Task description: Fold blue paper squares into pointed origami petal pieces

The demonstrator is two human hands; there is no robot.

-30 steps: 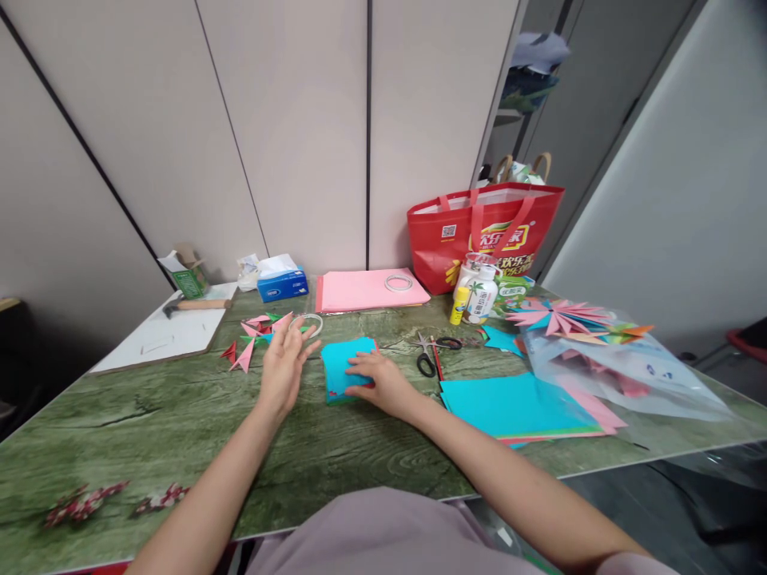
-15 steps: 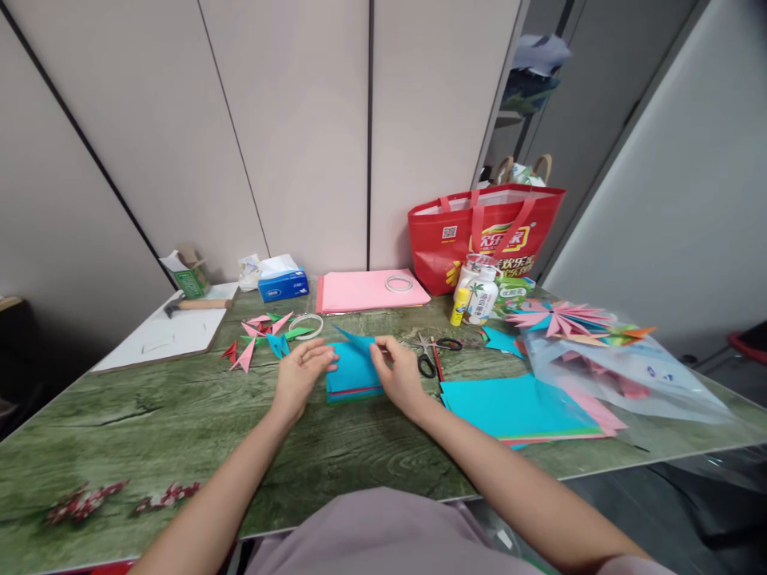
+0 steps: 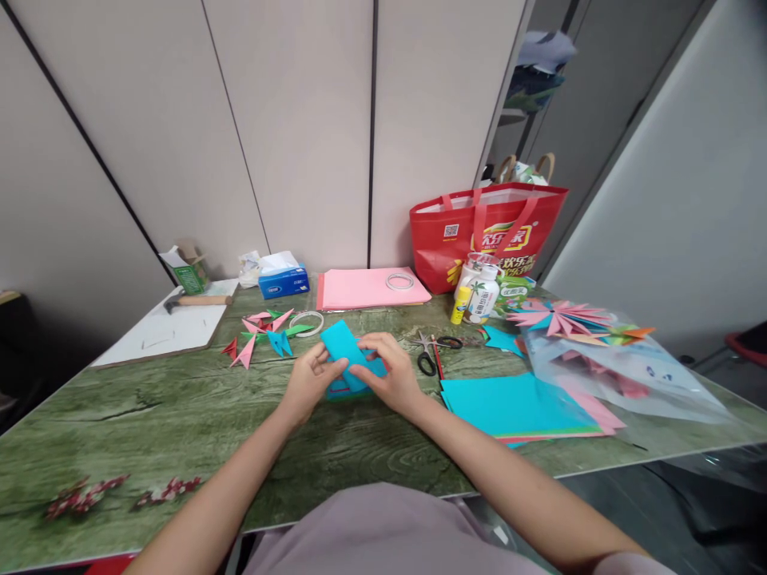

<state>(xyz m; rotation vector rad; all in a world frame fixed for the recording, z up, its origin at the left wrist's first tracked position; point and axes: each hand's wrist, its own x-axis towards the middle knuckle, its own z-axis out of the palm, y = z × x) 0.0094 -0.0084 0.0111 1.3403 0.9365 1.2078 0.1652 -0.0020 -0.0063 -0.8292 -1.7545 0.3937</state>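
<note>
A sheet of blue paper (image 3: 343, 343) is tilted up between my two hands, just above a small stack of coloured paper (image 3: 348, 391) with blue on top. My left hand (image 3: 311, 375) pinches its lower left edge, thumb in front and fingers curled behind. My right hand (image 3: 389, 369) grips the right side between thumb and fingers. Part of the sheet and most of the stack are hidden by the hands. Left of them lie folded paper pieces (image 3: 279, 343) in blue, pink, red and green, with a tape roll (image 3: 307, 323) beside them.
Scissors (image 3: 427, 359) and a red pencil (image 3: 437, 359) lie to the right, near larger blue sheets (image 3: 515, 403). Behind stand a glue stick (image 3: 460, 306), a white bottle (image 3: 482, 295) and a red bag (image 3: 437, 247). A hammer (image 3: 200, 301) rests on a white board (image 3: 161, 331) at left.
The blue sheet has been lifted and turned upright between both hands. My left hand has moved right and closed on it; the blue folded piece at left now shows fully.
</note>
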